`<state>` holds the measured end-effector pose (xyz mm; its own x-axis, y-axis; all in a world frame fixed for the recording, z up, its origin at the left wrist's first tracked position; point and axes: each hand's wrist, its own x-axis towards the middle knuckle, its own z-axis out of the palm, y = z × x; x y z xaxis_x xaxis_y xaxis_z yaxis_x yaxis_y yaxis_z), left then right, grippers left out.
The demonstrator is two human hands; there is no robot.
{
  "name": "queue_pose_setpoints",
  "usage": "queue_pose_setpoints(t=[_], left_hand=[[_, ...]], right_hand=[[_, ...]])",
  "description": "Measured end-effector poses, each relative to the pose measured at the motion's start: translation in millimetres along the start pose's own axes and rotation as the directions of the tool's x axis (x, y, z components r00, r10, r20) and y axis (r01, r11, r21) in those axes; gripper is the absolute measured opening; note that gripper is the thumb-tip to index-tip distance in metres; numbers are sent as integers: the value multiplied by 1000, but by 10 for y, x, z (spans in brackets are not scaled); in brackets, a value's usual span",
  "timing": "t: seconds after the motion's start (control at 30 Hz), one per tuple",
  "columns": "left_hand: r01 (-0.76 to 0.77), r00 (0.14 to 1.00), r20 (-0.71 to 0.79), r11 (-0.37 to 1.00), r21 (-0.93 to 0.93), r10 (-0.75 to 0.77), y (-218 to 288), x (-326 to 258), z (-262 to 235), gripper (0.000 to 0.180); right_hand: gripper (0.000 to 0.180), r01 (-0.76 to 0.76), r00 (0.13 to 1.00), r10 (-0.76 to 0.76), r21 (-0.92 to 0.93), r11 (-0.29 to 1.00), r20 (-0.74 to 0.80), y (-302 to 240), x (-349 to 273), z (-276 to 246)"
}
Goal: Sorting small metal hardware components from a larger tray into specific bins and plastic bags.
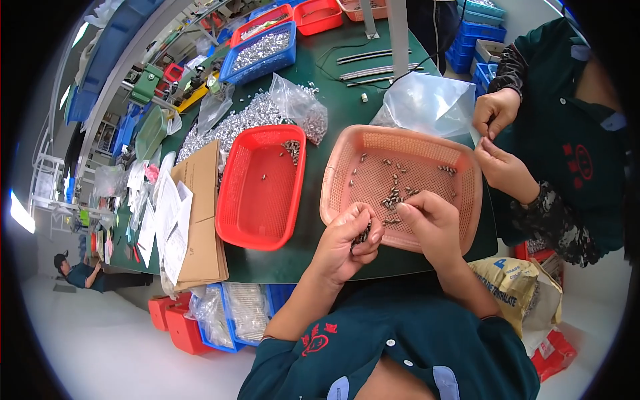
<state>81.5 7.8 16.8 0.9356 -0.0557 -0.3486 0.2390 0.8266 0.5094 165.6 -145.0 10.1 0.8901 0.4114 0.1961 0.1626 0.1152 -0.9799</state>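
Observation:
My left hand (pixel 348 244) is curled around several small dark metal parts (pixel 362 235), which show between thumb and fingers. It is just off the near left corner of a salmon-pink mesh basket (pixel 337 162). Over the near side of that basket, my right hand (pixel 433 223) has its thumb and fingers drawn together; whatever lies between the tips is too small to make out. Small metal cylinders (pixel 392 197) lie in a loose cluster by the right fingertips, with others scattered across the basket floor. A red basket (pixel 260 217) to the left holds a small pile of similar pieces (pixel 293 151) in its far right corner.
A co-worker's hands (pixel 500 143) are close by the pink basket's right side. Clear plastic bags (pixel 430 103) and a heap of shiny parts (pixel 230 127) lie behind the baskets. Flattened cardboard (pixel 203 220) is at left. A white post (pixel 399 40) rises from the green table (pixel 320 227).

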Motion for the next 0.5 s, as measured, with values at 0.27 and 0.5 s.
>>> queue_pose_setpoints(t=[0.27,0.5], left_hand=[[43,997,71,998,-40,-40,-29,11,-27,16],[9,999,50,996,86,-13,-9,33,-59,18]], right_hand=[[7,101,994,-100,-36,994,36,-75,-12,108],[9,616,780,-585,-429,660,221,-183,78,90]])
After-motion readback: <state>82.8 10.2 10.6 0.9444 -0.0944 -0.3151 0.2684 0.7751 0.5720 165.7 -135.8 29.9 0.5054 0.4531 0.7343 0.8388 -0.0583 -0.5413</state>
